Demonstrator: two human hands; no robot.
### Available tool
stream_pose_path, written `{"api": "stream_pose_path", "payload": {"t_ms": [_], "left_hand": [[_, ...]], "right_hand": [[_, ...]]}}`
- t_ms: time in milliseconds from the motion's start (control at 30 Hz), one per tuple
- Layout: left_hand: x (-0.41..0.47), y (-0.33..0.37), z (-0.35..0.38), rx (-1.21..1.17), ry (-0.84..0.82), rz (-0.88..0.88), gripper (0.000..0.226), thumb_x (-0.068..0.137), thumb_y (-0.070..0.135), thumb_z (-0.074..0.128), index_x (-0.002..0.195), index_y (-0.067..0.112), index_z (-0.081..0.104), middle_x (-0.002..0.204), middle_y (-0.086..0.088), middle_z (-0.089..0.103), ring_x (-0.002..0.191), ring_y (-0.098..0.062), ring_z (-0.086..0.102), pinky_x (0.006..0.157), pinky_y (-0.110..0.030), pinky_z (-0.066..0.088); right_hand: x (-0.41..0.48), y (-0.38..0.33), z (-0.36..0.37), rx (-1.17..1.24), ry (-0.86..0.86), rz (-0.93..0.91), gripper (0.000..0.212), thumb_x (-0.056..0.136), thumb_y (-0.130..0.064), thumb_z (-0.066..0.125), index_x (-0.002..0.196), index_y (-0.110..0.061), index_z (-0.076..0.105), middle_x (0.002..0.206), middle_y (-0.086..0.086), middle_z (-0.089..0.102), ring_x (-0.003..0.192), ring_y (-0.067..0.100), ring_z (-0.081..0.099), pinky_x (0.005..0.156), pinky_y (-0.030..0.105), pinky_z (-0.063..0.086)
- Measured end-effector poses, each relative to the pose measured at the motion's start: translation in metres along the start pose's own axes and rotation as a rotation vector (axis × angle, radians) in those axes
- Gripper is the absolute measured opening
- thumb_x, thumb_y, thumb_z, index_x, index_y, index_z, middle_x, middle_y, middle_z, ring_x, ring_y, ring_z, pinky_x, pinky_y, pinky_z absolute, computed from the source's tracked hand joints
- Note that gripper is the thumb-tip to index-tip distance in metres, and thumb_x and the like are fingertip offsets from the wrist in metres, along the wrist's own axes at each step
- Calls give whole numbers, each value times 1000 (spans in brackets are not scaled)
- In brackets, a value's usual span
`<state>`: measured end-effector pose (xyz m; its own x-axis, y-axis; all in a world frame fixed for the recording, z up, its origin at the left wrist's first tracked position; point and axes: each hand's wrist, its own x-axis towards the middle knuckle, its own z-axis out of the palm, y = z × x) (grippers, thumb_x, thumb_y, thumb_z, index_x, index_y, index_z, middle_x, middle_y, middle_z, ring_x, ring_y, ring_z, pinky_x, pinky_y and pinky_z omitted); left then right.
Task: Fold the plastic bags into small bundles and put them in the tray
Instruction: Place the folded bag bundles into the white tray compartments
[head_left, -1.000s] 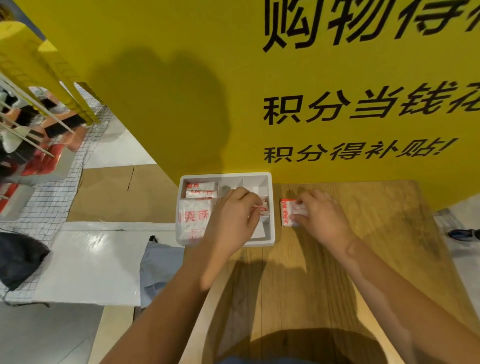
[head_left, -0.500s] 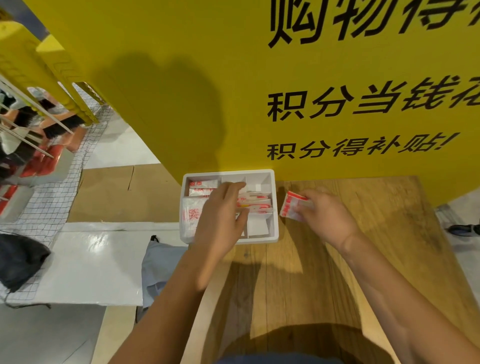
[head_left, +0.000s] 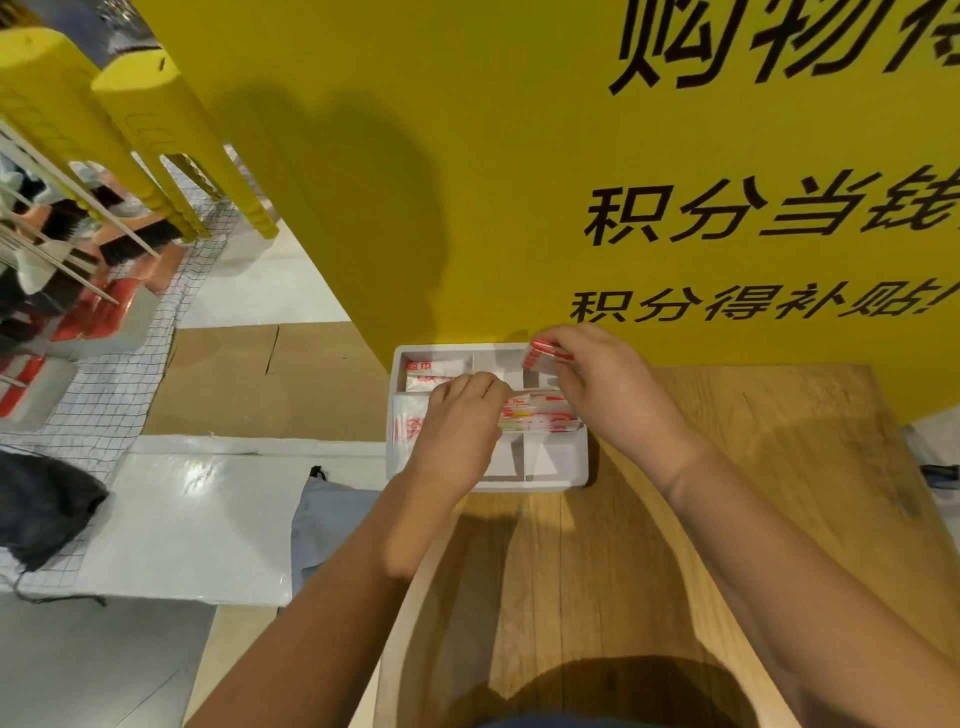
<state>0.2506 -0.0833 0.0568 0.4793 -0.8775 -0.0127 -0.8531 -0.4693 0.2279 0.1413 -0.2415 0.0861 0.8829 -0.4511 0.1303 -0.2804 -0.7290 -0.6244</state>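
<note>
Yellow sign (head_left: 467, 156) stands behind the wooden counter (head_left: 727, 519), with the white divided tray (head_left: 519, 484) at its far left corner. I have the right hand (head_left: 613, 395) above the tray's far right compartment, fingers pinching a folded red-and-white bundle (head_left: 545, 356) that hangs just over the slot. The left hand (head_left: 457, 431) sits over the tray's middle, fingers curled down against the packed bundles (head_left: 540, 418); I cannot tell whether they pinch or only press. My worry is springy plastic: if I let go before the bundle is seated between the walls, it could unfold or tip out over the rim. Lifting the left hand early might let the packed bundles loosen and crowd the slot.
</note>
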Motion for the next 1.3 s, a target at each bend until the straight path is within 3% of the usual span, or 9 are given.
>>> {"api": "stream_pose_path", "payload": {"t_ms": [133,400,800,900,1033,1167,1300], "left_hand": [[-1,-3,3,-2,38,37,40,83,8,74,121,16,65,123,-3,61,116,-26,53,97,-38,38],[0,-8,8,-28,81,74,40,71,-1,79,108,12,68,111,-9,65,101,-31,61,85,-39,48],[-7,-9,15,-59,159,66,41,67,1,83,105,15,73,101,-4,72,95,-27,65,85,-34,51],[-8,-7,16,-58,171,46,39,68,0,81,103,16,72,100,-3,71,98,-27,63,86,-34,46],[-9,-5,18,-89,146,13,44,67,-5,83,103,16,70,97,-3,71,91,-26,65,77,-34,52],[-10,-6,20,-85,157,2,42,65,-4,84,100,17,71,95,-2,71,89,-23,65,76,-34,51],[-9,-7,22,-81,192,20,41,61,-5,85,94,16,73,92,-2,73,85,-26,67,72,-32,51]], "right_hand": [[11,3,12,-66,-84,-11,30,93,-4,58,117,-20,65,106,1,61,94,22,60,74,45,52],[18,0,9,-78,-158,-30,20,98,-16,56,113,-29,59,93,-4,67,81,19,61,63,39,51],[12,2,13,-143,-104,-27,17,98,-30,58,116,-31,59,93,-2,71,82,25,64,64,42,53],[13,1,14,-181,-114,-52,16,99,-28,58,114,-30,60,92,-1,71,82,26,63,63,39,51],[17,-3,20,-185,-178,-77,15,95,-24,59,108,-31,64,92,-1,71,84,25,64,62,36,48],[22,-12,25,-355,-183,-183,15,90,-14,62,99,-26,65,88,1,69,84,28,64,60,31,34],[26,-20,30,-417,-111,-329,31,67,2,76,88,-19,68,74,4,68,66,31,64,57,29,28]]}}
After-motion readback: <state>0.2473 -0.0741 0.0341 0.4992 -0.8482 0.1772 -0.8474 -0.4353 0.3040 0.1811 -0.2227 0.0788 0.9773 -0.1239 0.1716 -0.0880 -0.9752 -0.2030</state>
